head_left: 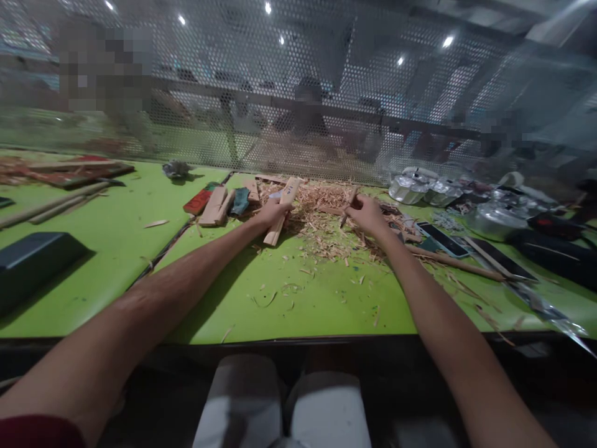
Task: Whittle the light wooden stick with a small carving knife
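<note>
My left hand [273,214] is closed round a pale flat piece of wood [278,230], which stands tilted over the green table and carries small dark marks near its top end. To the right, my right hand [368,214] pinches a thin brown stick-like piece [347,208]; whether it is a tool or plain wood I cannot tell. Between and beyond both hands lies a heap of curled wood shavings [321,199]. Left of my left hand are wooden blocks [214,206], a red cloth-like piece [198,200] and a dark teal one [240,200].
A perforated screen [270,124] stands behind the green table [303,311]. At right are a phone [441,239], a long wooden stick [457,262] and several shiny metal containers [408,186]. A dark box [37,267] sits at left, near wooden strips [56,204].
</note>
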Available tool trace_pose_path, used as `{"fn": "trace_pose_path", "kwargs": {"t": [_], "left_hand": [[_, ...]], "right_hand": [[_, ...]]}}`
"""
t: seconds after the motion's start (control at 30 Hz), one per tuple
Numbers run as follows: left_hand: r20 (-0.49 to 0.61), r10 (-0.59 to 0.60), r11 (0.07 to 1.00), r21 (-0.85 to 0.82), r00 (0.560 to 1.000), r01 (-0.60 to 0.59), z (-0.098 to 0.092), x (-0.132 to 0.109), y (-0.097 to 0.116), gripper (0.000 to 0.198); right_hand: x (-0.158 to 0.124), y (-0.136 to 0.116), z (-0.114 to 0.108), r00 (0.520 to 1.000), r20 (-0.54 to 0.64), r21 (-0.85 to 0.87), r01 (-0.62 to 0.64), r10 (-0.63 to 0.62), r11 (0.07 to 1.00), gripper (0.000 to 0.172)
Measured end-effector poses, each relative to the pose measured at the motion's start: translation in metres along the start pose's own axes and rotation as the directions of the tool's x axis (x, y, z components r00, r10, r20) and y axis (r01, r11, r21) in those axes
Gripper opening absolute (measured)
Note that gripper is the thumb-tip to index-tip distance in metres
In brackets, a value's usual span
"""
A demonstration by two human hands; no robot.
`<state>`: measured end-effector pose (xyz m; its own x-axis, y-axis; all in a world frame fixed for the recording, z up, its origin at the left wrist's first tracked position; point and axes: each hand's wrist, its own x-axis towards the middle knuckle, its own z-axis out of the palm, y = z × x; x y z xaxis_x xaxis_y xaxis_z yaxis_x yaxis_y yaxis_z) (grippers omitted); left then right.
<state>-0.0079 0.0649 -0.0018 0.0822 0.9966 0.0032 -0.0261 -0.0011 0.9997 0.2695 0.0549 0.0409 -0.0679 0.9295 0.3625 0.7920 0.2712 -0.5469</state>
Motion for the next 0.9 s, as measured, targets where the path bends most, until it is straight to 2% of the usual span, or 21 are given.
{"fn": "trace_pose_path", "kwargs": {"t": [0.3, 0.5, 0.7, 0.9], "left_hand": [[0.018, 0.003, 1.0, 0.015, 1.0, -0.003, -0.0011, 0.0018, -0.0019, 0.02], [0.009, 0.015, 1.0, 0.02, 1.0, -0.015, -0.0027, 0.0046, -0.0028, 0.022], [0.022, 0.018, 1.0, -0.009, 1.0, -0.018, -0.0023, 0.0035, -0.0028, 0.021], [0.021, -0.002, 1.0, -0.001, 1.0, 0.002, -0.001, 0.0049, -0.0037, 0.022]], "right_hand": [[-0.0017, 0.0032, 0.002, 0.998, 0.046, -0.053, 0.046, -0.043, 0.998, 0.014], [0.0001, 0.0023, -0.0006, 0.999, -0.032, -0.029, 0.017, -0.018, 0.999, 0.013], [-0.0006, 0.0039, -0.0005, 1.0, 0.006, -0.078, 0.008, -0.008, 0.997, 0.013], [0.0011, 0.0059, -0.0019, 0.999, -0.042, -0.103, 0.018, -0.022, 0.995, 0.012]]}}
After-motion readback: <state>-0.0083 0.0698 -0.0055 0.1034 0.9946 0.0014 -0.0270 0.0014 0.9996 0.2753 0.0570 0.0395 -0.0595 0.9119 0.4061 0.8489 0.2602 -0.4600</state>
